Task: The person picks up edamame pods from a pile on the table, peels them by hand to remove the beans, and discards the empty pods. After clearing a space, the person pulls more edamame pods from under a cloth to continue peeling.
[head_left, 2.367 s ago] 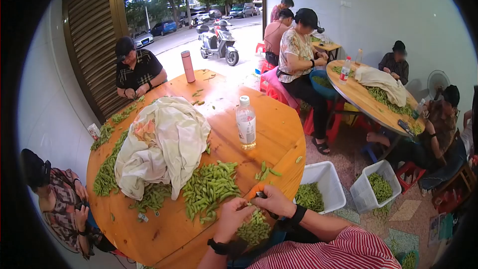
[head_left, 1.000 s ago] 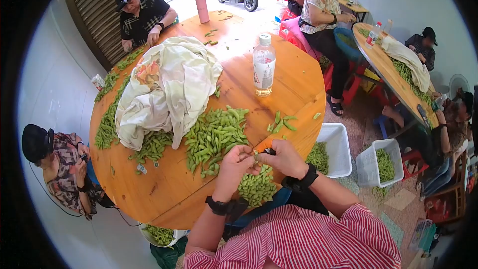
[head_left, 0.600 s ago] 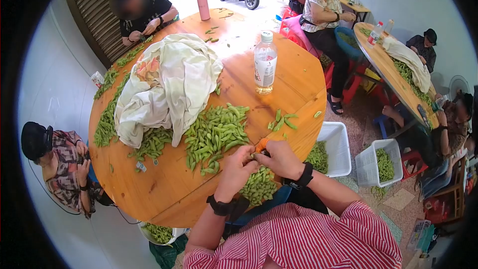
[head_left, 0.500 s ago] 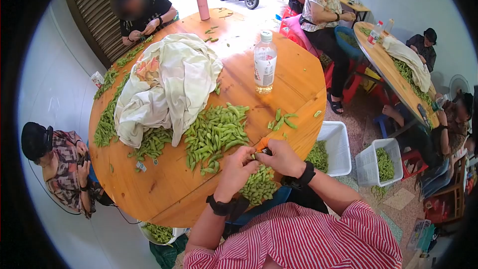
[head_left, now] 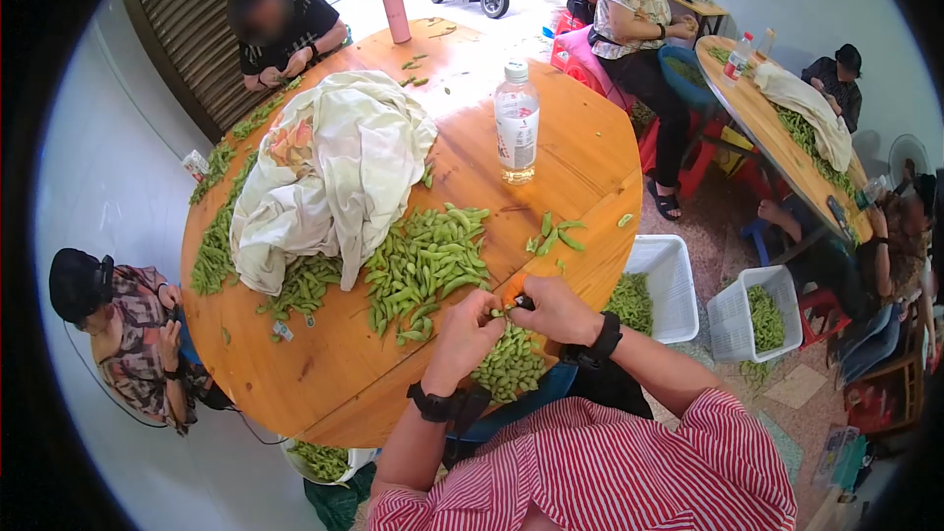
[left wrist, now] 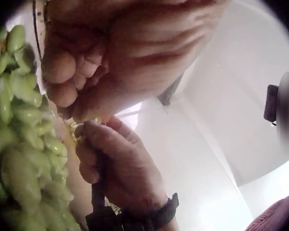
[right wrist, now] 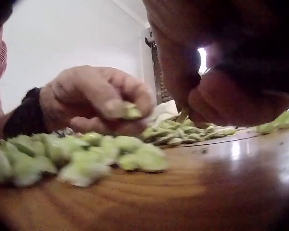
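My left hand (head_left: 464,339) pinches a small green edamame pod (right wrist: 131,111) between thumb and fingertip. Close beside it, my right hand (head_left: 560,312) grips a small orange-and-black tool (head_left: 514,287), its working end hidden among the fingers. Both hands' fingertips meet at the near edge of the round wooden table (head_left: 580,152). Just below them lies a heap of short, plump green beans (head_left: 508,366), seen large in the left wrist view. Beyond the left hand spreads a pile of whole edamame pods (head_left: 428,258).
A cream cloth (head_left: 329,177) covers more pods at mid-table. A drink bottle (head_left: 517,123) and a pink flask (head_left: 394,12) stand farther back. White crates (head_left: 678,285) with pods sit on the floor at right. Other people sit around this table and another one (head_left: 757,103).
The head view has tilted down since the first frame. My hands stay together over the bean heap, with small shifts of fingers and orange tool. The person across now bends lower.
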`<state>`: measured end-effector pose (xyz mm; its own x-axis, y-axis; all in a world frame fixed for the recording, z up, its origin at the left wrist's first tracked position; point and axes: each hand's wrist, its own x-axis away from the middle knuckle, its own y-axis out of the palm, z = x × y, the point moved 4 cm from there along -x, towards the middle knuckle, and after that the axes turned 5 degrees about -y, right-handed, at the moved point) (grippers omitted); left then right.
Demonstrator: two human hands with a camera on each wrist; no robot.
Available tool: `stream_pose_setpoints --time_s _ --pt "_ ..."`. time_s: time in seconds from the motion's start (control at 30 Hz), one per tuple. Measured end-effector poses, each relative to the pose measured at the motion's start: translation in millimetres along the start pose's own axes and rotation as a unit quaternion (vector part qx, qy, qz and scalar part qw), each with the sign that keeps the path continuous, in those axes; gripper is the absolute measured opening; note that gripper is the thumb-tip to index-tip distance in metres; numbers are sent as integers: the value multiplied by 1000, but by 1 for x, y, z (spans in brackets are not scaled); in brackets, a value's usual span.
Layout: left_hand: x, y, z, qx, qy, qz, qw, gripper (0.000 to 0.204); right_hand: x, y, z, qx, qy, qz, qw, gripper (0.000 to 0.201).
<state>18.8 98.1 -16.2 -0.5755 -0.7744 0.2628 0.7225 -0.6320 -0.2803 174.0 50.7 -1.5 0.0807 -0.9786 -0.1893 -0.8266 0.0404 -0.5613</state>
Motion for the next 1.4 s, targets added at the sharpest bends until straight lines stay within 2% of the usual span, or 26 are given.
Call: stream_pose_setpoints --time_s 0.07,0.1,0.13,0.17,0.2,0.23,0.3,0.33,0.4,0.47,0.5,0.53,0.6,0.63,0.73,0.8,0.87,0.93,0.97,1.0,1.1,1.17,1.23,1.27,1.33,1.4 --pt "4 -4 8 -103 53 34 993 18 -5 -5 16 2 28 11 1000 23" --pt "6 -6 8 -105 52 35 993 18 -9 -9 27 7 58 21 998 22" --pt "9 -5 12 -135 101 20 985 17 -13 -15 36 5 57 22 998 22" --pt "12 -4 17 -165 151 5 975 16 -18 -26 40 88 1 67 994 22" --pt "14 -4 19 -167 152 5 974 16 -23 -37 36 172 -55 111 977 21" --pt "17 -2 21 -162 154 -12 974 16 -26 -44 37 171 -56 113 977 21" --pt "19 -3 22 -159 156 -30 974 15 -27 -58 37 239 20 127 963 23" --pt "18 -8 20 -143 136 -11 980 16 -26 -61 31 237 20 127 963 23" --pt "15 -13 16 -129 111 12 985 16 -22 -66 21 116 44 164 979 22" --pt "7 -24 17 -134 117 120 977 17 -17 -56 11 80 24 152 985 22" --pt "3 -26 17 -181 153 145 961 18 -13 -48 7 46 5 142 989 25" --pt "-3 -24 13 -182 152 146 960 18 -9 -42 6 44 4 141 989 25" --pt "-13 -19 8 -309 128 169 927 18 -2 -29 3 9 -46 120 992 30" --pt "-14 -19 8 -310 127 169 927 18 -2 -28 4 -4 -55 120 991 36" --pt "-14 -18 8 -313 126 162 927 18 1 -26 13 -16 -42 102 994 30" --pt "-12 -21 7 -263 181 187 929 19 2 -28 13 11 -39 85 996 28" --pt "-8 -25 6 -206 165 176 948 16 3 -29 11 38 -34 71 996 27" --pt "-1 -26 10 -148 144 164 965 14 7 -29 0 65 -71 87 992 24" --pt "1 -23 7 -23 51 105 993 12 8 -28 -5 64 -68 87 992 24" --pt "5 -19 3 103 -44 43 993 11 9 -25 -10 39 -52 64 996 25" --pt "15 -10 10 190 -22 47 980 11 11 -9 -11 -4 -40 49 998 27" --pt "15 -7 5 191 -15 41 981 10 13 -4 -11 -24 -44 55 997 29" --pt "17 -4 -1 194 -8 39 980 9 14 3 -9 -45 -10 -1 999 25" --pt "19 -2 -3 142 -1 46 989 9 14 5 -7 -46 -11 -4 999 25" --pt "23 2 -9 91 4 57 994 9 15 10 0 37 -1 -33 999 20" --pt "24 5 -8 30 61 57 996 11 15 9 3 76 -7 -40 996 18"
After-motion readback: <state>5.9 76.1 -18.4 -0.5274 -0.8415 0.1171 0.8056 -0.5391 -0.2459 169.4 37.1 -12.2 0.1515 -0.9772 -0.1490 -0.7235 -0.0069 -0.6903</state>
